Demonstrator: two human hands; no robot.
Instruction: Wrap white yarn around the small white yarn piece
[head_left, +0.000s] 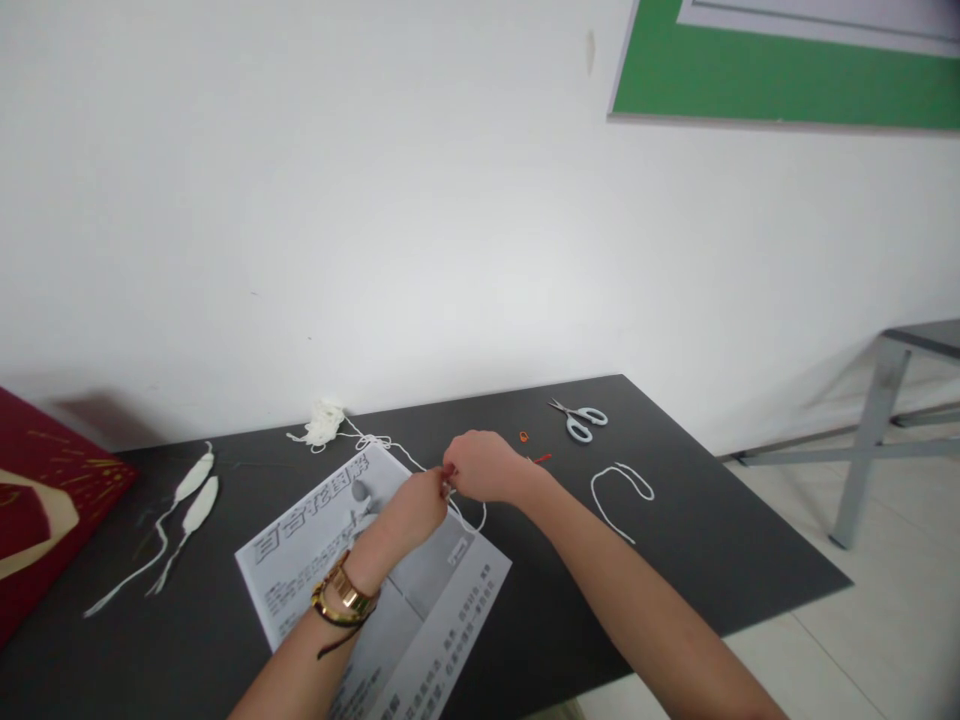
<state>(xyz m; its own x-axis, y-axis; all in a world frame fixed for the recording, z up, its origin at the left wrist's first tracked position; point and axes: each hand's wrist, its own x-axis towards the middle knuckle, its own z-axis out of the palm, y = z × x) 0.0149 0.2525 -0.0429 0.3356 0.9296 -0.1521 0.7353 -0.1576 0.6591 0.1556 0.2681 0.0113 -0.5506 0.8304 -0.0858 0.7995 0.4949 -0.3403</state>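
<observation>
Scissors near loose cord; yarn bundle by wall

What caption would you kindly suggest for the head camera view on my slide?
Left hand and right hand meet at white yarn by a printed sheet, scissors lying on the dark table.

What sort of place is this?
It looks like an indoor room, maybe a classroom or workroom, with a spot for crafts. The clues are the dark table by a plain wall, the scissors and the white yarn.
</observation>
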